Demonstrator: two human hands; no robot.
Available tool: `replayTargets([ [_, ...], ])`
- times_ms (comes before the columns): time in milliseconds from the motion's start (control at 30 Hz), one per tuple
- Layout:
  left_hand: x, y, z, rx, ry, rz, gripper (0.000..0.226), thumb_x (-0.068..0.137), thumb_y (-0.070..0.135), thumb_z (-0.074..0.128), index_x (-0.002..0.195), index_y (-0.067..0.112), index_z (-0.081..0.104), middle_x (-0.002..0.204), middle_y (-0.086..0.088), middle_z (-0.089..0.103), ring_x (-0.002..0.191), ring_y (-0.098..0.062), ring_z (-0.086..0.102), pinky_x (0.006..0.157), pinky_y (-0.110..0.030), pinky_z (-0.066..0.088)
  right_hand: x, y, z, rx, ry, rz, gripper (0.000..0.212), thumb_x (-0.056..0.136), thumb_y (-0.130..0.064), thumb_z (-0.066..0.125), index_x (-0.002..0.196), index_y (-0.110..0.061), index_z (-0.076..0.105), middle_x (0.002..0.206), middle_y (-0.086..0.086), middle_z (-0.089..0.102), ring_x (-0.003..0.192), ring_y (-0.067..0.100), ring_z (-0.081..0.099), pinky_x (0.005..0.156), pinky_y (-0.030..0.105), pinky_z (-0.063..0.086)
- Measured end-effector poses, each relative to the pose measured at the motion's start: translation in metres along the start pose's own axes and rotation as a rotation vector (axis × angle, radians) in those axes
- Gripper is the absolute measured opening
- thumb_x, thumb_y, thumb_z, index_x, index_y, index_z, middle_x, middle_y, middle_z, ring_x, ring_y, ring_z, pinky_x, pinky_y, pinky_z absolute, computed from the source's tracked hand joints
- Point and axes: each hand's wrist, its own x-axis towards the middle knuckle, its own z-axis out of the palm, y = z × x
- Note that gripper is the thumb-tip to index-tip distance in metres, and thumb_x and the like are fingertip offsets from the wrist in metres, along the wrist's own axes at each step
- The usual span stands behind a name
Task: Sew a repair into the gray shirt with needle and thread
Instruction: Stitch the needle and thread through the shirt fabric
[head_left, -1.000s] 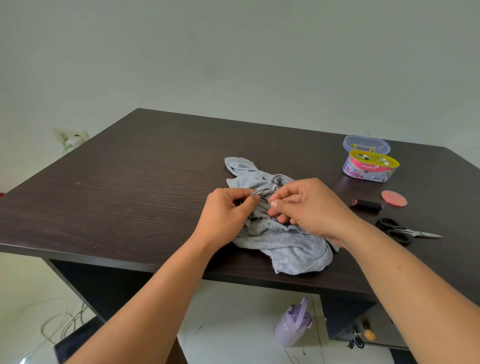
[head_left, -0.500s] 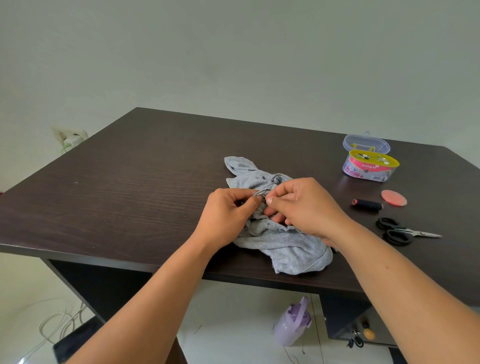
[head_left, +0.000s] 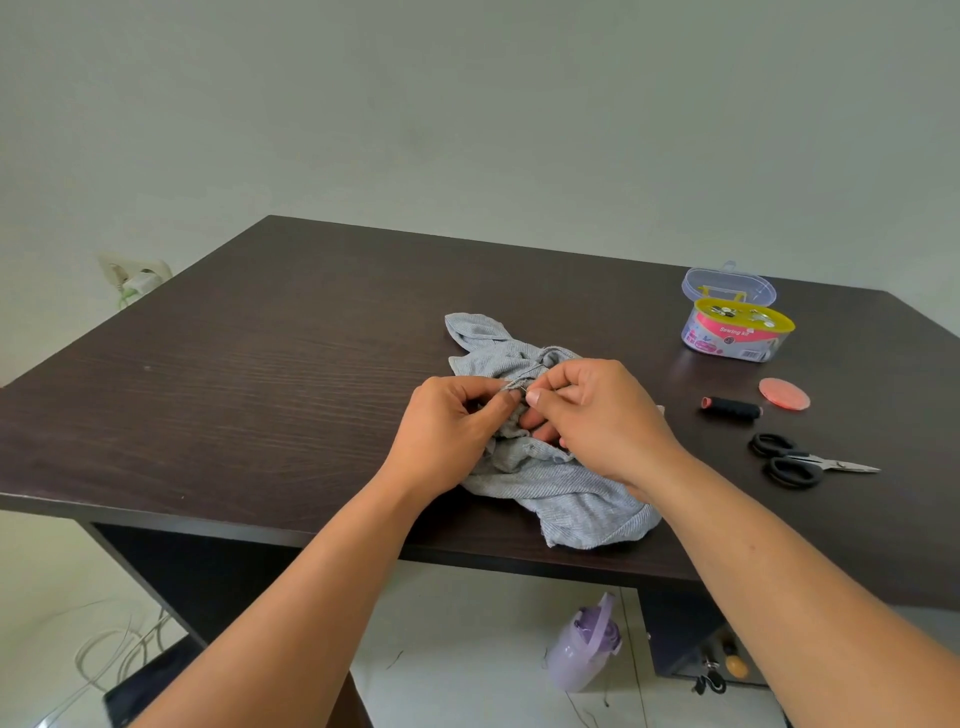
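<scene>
Meanwhile both hands, left hand (head_left: 447, 431) and right hand (head_left: 597, 415), pinch the gray shirt (head_left: 566, 499); buttons fill the open sewing kit (head_left: 737, 330).

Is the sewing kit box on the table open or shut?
Open. The sewing kit box shows its yellow tray with small items exposed, and its clear lid stands tipped back behind it.

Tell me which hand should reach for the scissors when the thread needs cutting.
Right, probably. The scissors lie on the table to the right of the right hand, beside its forearm. The left hand pinches the gray shirt on the far side and would have to cross over.
</scene>
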Motion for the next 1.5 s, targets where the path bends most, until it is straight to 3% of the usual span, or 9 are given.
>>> replayTargets([
  [267, 0.001, -0.004, 0.002, -0.008, -0.022, 0.023, 0.02, 0.097, 0.018, 0.067, 0.082, 0.016, 0.079, 0.06, 0.003, 0.064, 0.05, -0.003, 0.047, 0.048, -0.016, 0.039, -0.004, -0.003, 0.004, -0.047, 0.045, -0.041, 0.008, 0.096, -0.019, 0.062, 0.094, -0.016, 0.069, 0.077, -0.007, 0.075, 0.059, -0.005, 0.068, 0.047, 0.005, 0.043],
  [433, 0.0, -0.003, 0.002, 0.004, 0.017, 0.073, 0.022, 0.097, 0.014, 0.065, 0.08, 0.017, 0.079, 0.061, -0.002, 0.064, 0.052, -0.001, 0.047, 0.05, -0.015, 0.038, -0.006, -0.002, 0.003, -0.055, 0.05, -0.096, 0.004, 0.093, -0.016, 0.067, 0.094, -0.017, 0.07, 0.068, -0.007, 0.072, 0.056, 0.007, 0.067, 0.052, 0.016, 0.051],
  [633, 0.0, -0.003, 0.002, 0.001, 0.078, 0.104, 0.02, 0.098, 0.019, 0.066, 0.085, 0.025, 0.08, 0.058, 0.007, 0.061, 0.051, 0.0, 0.046, 0.049, -0.013, 0.036, -0.009, 0.0, 0.001, -0.1, 0.06, -0.161, 0.019, 0.089, -0.008, 0.068, 0.099, -0.023, 0.072, 0.074, -0.004, 0.071, 0.048, 0.0, 0.055, 0.05, 0.009, 0.043],
  [767, 0.0, -0.004, 0.003, -0.006, 0.067, 0.1, 0.021, 0.097, 0.015, 0.066, 0.082, 0.023, 0.079, 0.054, 0.015, 0.056, 0.048, 0.0, 0.045, 0.049, -0.011, 0.034, -0.009, 0.0, 0.003, -0.076, 0.139, -0.145, 0.02, 0.085, -0.014, 0.074, 0.096, -0.025, 0.061, 0.071, -0.004, 0.073, 0.059, 0.007, 0.066, 0.056, 0.023, 0.05],
  [867, 0.001, -0.007, 0.005, 0.037, 0.029, 0.145, 0.025, 0.096, 0.013, 0.065, 0.076, 0.022, 0.077, 0.055, 0.008, 0.055, 0.051, -0.001, 0.044, 0.051, -0.016, 0.035, -0.006, -0.001, 0.004, -0.036, 0.194, -0.149, 0.023, 0.084, -0.016, 0.076, 0.092, -0.021, 0.054, 0.07, 0.0, 0.074, 0.059, 0.013, 0.067, 0.054, 0.029, 0.053],
  [1067, 0.002, -0.011, 0.004, 0.056, 0.049, 0.168, 0.021, 0.096, 0.013, 0.066, 0.086, 0.022, 0.081, 0.054, 0.014, 0.055, 0.05, 0.001, 0.046, 0.052, -0.012, 0.034, 0.0, -0.002, 0.001, -0.081, 0.205, -0.186, 0.016, 0.084, -0.022, 0.078, 0.089, -0.022, 0.063, 0.075, -0.004, 0.072, 0.063, 0.001, 0.066, 0.057, 0.009, 0.048],
  [1233, 0.001, -0.01, 0.005, 0.057, 0.039, 0.175, 0.019, 0.097, 0.013, 0.064, 0.089, 0.019, 0.081, 0.061, -0.006, 0.062, 0.051, -0.001, 0.045, 0.052, -0.017, 0.036, 0.004, -0.01, 0.001, -0.196, 0.229, -0.281, 0.005, 0.09, -0.028, 0.069, 0.092, -0.028, 0.074, 0.09, -0.011, 0.063, 0.068, -0.01, 0.053, 0.06, 0.002, 0.036],
  [1367, 0.001, -0.011, 0.005, 0.076, 0.018, 0.2, 0.032, 0.097, 0.011, 0.063, 0.074, 0.031, 0.072, 0.053, 0.008, 0.052, 0.049, -0.003, 0.042, 0.051, -0.019, 0.034, 0.009, -0.017, 0.005, -0.272, 0.154, -0.248, 0.01, 0.092, -0.032, 0.066, 0.088, -0.031, 0.075, 0.089, -0.015, 0.058, 0.078, -0.006, 0.053, 0.066, 0.008, 0.037],
  [1500, 0.001, -0.012, 0.006, 0.075, 0.034, 0.166, 0.022, 0.097, 0.012, 0.064, 0.081, 0.019, 0.078, 0.052, 0.014, 0.053, 0.047, -0.002, 0.043, 0.05, -0.016, 0.034, 0.016, -0.019, 0.008, -0.251, 0.143, -0.215, 0.014, 0.094, -0.031, 0.062, 0.088, -0.026, 0.072, 0.091, -0.013, 0.065, 0.079, 0.003, 0.056, 0.072, 0.026, 0.044],
])
